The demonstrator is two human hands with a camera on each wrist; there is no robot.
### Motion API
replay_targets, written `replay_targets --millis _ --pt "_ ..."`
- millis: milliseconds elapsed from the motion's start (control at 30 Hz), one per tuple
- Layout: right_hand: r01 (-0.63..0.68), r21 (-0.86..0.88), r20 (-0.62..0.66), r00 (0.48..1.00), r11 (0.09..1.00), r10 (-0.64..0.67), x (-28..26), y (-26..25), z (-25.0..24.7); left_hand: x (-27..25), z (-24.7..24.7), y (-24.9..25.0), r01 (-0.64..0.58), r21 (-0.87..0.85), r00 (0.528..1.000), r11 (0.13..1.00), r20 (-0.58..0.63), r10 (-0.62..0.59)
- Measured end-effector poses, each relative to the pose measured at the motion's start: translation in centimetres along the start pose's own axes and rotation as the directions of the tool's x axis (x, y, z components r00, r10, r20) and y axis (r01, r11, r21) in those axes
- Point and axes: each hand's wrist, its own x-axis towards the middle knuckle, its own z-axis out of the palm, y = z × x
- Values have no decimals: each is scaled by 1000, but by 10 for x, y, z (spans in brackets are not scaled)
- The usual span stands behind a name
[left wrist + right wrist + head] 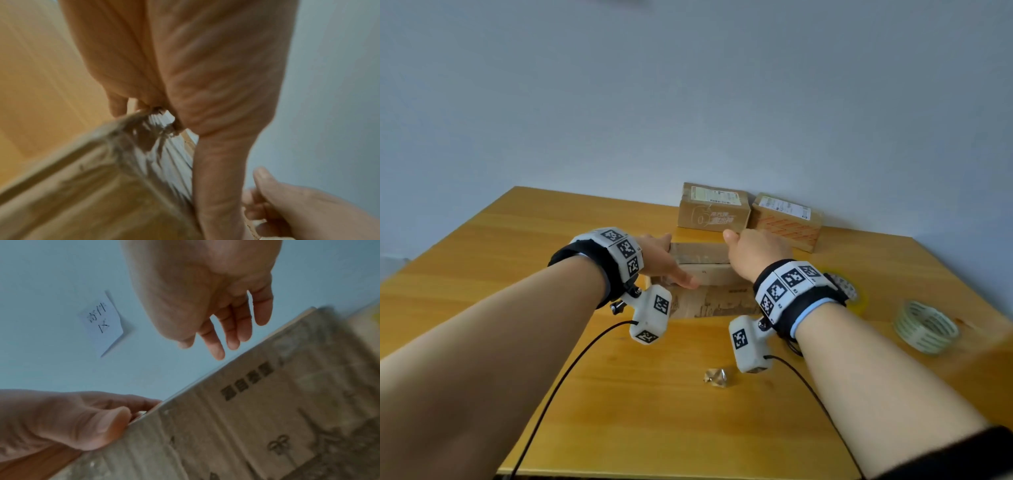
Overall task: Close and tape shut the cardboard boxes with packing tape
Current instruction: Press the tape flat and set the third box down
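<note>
A worn cardboard box [714, 301] with printed sides sits mid-table between my hands. My left hand [661, 258] grips its left end. The thumb lies on the near face and the fingers curl behind the edge, as the right wrist view shows of the left hand [61, 421] on the box [267, 418]. My right hand [755, 253] hovers over the box's right end. Its fingers [232, 331] hang relaxed, just clear of the edge. The left wrist view shows the left hand [205, 81] on the wrinkled, tape-covered box corner [92, 186].
Two closed, labelled boxes [714, 207] [786, 221] stand against the wall at the back. A clear tape roll [926, 325] lies on the right, and a yellowish roll [858, 299] is half hidden behind my right wrist. A crumpled tape scrap [715, 377] lies nearer me. A handwritten paper note [101, 322] hangs on the wall.
</note>
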Motion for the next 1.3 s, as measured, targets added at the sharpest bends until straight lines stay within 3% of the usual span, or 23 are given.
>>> replay_targets --millis 67,167,333,433,600,867,967,1133,1300 --pt "-16 49 -25 1000 999 18 5 -13 0 2 2 -1 -38 -19 999 999 11 38" --pt "-32 119 50 998 992 26 9 -39 8 6 7 -2 -88 -53 996 995 15 88" --pt "103 -50 141 985 993 -95 7 -57 21 13 6 -5 -147 -18 989 989 10 148" --pt "140 -33 164 977 990 -133 12 -52 21 16 8 -10 -162 -26 987 986 15 162" --pt "-20 -2 108 994 1000 20 26 -20 23 17 16 -13 -165 -69 985 984 -65 161" --pt "-122 69 133 985 990 112 33 15 31 21 14 -5 -135 -58 989 989 -73 131" --pt "-143 224 153 982 964 110 35 22 33 20 14 -5 -136 -61 989 989 -70 131" --pt "-62 334 136 991 941 17 31 35 24 19 16 -5 -145 -78 987 986 -79 138" --pt "-199 462 223 969 864 104 14 52 24 17 19 -2 -117 -43 988 992 -105 112"
